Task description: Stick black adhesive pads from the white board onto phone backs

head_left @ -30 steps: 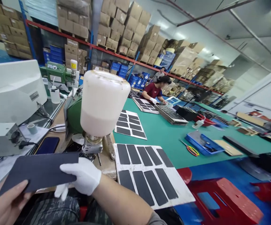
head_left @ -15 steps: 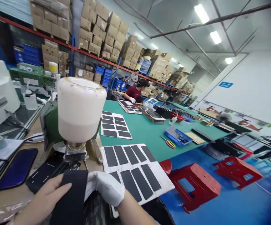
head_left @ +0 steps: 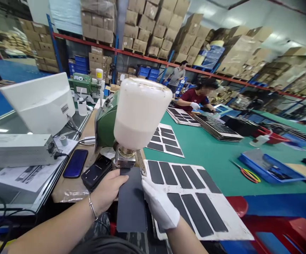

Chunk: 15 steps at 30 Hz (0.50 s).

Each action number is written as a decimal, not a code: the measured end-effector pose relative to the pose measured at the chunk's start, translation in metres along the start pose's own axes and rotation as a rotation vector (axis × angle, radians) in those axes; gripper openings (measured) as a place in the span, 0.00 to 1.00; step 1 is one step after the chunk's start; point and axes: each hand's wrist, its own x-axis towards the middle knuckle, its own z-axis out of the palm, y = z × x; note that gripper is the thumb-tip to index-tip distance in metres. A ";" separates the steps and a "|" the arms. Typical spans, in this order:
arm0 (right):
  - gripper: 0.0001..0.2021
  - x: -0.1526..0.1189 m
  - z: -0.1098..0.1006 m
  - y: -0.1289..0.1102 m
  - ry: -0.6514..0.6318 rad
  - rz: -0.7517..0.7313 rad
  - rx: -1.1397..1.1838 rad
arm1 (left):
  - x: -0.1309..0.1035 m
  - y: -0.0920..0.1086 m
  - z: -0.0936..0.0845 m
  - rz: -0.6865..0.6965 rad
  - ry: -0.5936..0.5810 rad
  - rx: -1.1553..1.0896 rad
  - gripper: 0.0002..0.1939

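Note:
My bare left hand (head_left: 109, 187), with a bracelet at the wrist, grips the left edge of a flat black rectangular panel (head_left: 132, 211), thumb on top. My right hand (head_left: 161, 204), in a white glove, holds the panel's right edge; its fingertips are partly hidden. The panel's far end lies under the metal head (head_left: 125, 160) of a green machine (head_left: 105, 125). On that head stands an upturned white bottle (head_left: 142, 116), partly filled with pale liquid. To the right, a white board (head_left: 234, 218) carries rows of similar black panels.
Left of the machine lie a phone (head_left: 75, 163) and a stack of black pieces (head_left: 96, 173). A blue tray (head_left: 271, 167) and colour-handled scissors (head_left: 249, 175) rest on the green table (head_left: 208, 151). A co-worker (head_left: 195, 98) sits across it; red stools (head_left: 280, 233) stand at right.
The view has swung left, so everything appears further right. The black panel is now under the machine head, both hands on it, where before it was tilted up closer to me.

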 end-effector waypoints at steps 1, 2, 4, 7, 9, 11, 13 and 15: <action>0.20 0.002 0.006 -0.007 -0.024 0.025 0.001 | -0.004 0.005 -0.001 0.017 0.019 -0.019 0.10; 0.19 0.005 0.014 -0.013 -0.063 0.048 0.016 | -0.009 0.009 -0.004 0.035 0.047 -0.037 0.10; 0.19 0.012 0.032 -0.024 -0.164 0.066 0.051 | -0.022 0.020 -0.013 0.061 0.123 -0.067 0.10; 0.19 0.025 0.063 -0.031 -0.314 0.042 0.136 | -0.045 0.034 -0.035 0.086 0.224 -0.094 0.13; 0.20 0.033 0.082 -0.031 -0.399 0.056 0.199 | -0.060 0.040 -0.050 0.122 0.270 -0.102 0.16; 0.20 0.039 0.096 -0.030 -0.470 0.075 0.234 | -0.073 0.043 -0.064 0.167 0.292 -0.093 0.16; 0.18 0.045 0.102 -0.029 -0.497 0.073 0.240 | -0.082 0.043 -0.073 0.205 0.278 -0.051 0.15; 0.16 0.049 0.101 -0.028 -0.453 0.067 0.191 | -0.084 0.041 -0.078 0.217 0.229 0.043 0.14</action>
